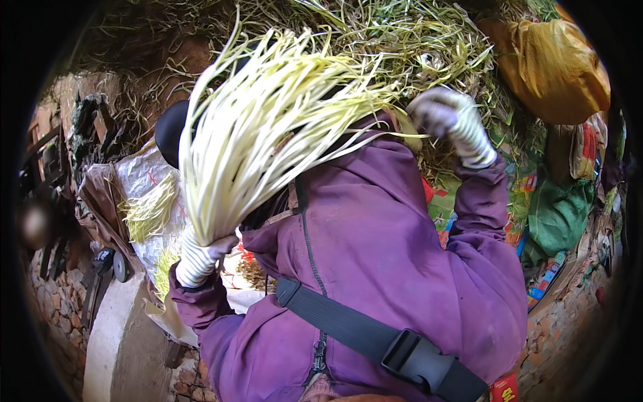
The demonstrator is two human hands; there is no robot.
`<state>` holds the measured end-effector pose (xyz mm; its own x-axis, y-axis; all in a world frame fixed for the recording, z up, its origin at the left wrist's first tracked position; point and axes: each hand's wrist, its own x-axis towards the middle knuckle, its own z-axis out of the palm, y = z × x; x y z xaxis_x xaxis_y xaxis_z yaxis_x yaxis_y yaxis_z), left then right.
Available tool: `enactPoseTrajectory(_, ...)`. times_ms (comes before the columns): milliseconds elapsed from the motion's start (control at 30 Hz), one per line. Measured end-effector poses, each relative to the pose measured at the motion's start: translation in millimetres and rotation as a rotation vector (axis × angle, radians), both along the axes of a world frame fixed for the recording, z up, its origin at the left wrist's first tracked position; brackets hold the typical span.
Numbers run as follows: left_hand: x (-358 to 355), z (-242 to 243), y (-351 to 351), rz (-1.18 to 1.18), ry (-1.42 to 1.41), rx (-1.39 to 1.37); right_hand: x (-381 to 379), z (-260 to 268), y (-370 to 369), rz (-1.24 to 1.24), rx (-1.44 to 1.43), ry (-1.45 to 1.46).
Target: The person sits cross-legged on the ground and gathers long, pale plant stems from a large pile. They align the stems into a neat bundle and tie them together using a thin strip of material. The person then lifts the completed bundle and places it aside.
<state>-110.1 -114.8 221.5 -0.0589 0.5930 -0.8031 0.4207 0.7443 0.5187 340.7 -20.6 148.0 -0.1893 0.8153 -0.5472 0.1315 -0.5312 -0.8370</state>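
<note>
My left hand (pixel 206 254), in a pale striped work glove, is closed around the lower end of a large bunch of blanched chives (pixel 266 125). The long white-to-yellow leaves fan up and to the right, in front of my purple jacket. Near the leaf tips is my right hand (pixel 442 115), also gloved and blurred. Its fingers look curled, and one loose leaf ends close beneath it. Whether it grips anything cannot be made out.
Loose green and yellowish leaves (pixel 427 45) lie heaped beyond my lap. An orange-yellow sack (pixel 557 70) and a green sack (pixel 562 216) stand at right. Smaller chive bunches (pixel 150 208) lie on a whitish sheet (pixel 138 168) at left, above a pale curved block (pixel 113 331).
</note>
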Motion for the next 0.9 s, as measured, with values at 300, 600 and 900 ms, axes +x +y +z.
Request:
enactPoseTrajectory(300, 15.8, 33.0, 14.8, 0.087, -0.196, 0.343, -144.5, -38.6, -14.5, -0.117, -0.429, 1.272)
enactPoseTrajectory(600, 16.5, -35.1, -66.8, 0.550, -0.469, -0.108, -88.3, -86.1, -13.9, -0.340, -0.458, 1.024)
enactPoseTrajectory(900, 10.4, -51.4, -72.0, 0.410, -0.515, -0.145, 34.7, -84.6, 12.8, -0.809, -0.031, 0.029)
